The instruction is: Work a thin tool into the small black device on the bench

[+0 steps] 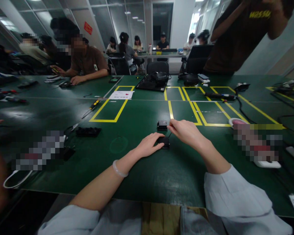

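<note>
My left hand (149,145) rests on the green table with its fingertips on a small black box-shaped part (164,142). My right hand (185,130) hovers just right of it, fingers curled together near a thin black wire; whether anything is pinched between them I cannot tell. A second small black part (162,125) lies a little farther away, right beside my right fingertips. A pale bangle circles my left wrist, and both sleeves are light grey.
Yellow tape rectangles (107,111) mark the green table (142,176). A screwdriver (91,107) and a black tray (88,131) lie to the left, a white paper (121,95) and black bag (154,81) farther back. Cables run at the right. People sit across; one stands at upper right.
</note>
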Action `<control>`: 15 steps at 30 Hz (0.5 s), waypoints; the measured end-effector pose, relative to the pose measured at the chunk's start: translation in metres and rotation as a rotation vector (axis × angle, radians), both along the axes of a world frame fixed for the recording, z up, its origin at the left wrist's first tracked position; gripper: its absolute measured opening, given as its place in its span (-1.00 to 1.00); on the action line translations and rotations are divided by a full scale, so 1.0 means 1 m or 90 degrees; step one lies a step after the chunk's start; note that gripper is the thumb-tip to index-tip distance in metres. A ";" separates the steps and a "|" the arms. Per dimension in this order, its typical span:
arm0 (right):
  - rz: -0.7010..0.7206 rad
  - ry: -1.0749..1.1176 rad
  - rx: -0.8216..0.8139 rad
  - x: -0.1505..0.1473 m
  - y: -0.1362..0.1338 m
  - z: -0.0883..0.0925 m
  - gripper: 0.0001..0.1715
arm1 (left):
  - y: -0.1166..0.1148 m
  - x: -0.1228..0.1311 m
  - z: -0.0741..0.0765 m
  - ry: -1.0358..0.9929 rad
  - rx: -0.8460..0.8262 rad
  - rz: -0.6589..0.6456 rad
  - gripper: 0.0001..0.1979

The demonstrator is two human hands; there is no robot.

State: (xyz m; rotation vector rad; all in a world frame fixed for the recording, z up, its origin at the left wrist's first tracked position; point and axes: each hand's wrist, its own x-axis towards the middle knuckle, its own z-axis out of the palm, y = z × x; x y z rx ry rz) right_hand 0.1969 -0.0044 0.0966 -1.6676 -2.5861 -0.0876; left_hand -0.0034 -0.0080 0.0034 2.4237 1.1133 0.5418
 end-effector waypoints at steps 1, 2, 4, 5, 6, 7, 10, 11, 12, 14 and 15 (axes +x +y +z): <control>0.000 -0.001 0.000 0.000 0.000 0.000 -0.67 | 0.000 0.000 0.000 0.001 0.000 0.000 -0.66; 0.003 0.002 -0.001 0.000 0.000 0.000 -0.68 | 0.000 0.000 0.000 0.001 -0.001 0.000 -0.66; 0.013 0.017 -0.006 0.000 -0.001 0.001 -0.71 | 0.000 0.000 -0.001 -0.001 -0.002 0.001 -0.66; 0.017 0.024 -0.009 0.000 -0.002 0.002 -0.73 | 0.000 0.000 -0.001 -0.002 -0.002 0.001 -0.66; 0.018 0.028 -0.010 0.000 -0.002 0.002 -0.74 | 0.000 0.000 -0.001 -0.003 -0.001 0.001 -0.66; 0.016 0.029 -0.011 0.000 -0.002 0.003 -0.74 | 0.001 0.000 -0.002 -0.004 0.000 0.002 -0.66; 0.007 0.018 -0.007 -0.001 -0.002 0.003 -0.73 | 0.001 0.000 -0.003 -0.007 0.001 0.001 -0.66; 0.003 0.010 -0.007 -0.001 -0.002 0.003 -0.71 | 0.001 0.000 -0.003 -0.007 0.001 0.001 -0.66; 0.000 0.002 -0.008 -0.001 -0.001 0.003 -0.69 | 0.001 0.000 -0.003 -0.008 0.001 0.002 -0.66; -0.002 -0.008 -0.010 -0.001 -0.001 0.003 -0.68 | 0.001 0.000 -0.002 -0.006 0.001 0.001 -0.66; -0.001 -0.006 -0.009 0.000 -0.001 0.003 -0.69 | 0.001 0.000 -0.002 -0.006 0.001 0.000 -0.66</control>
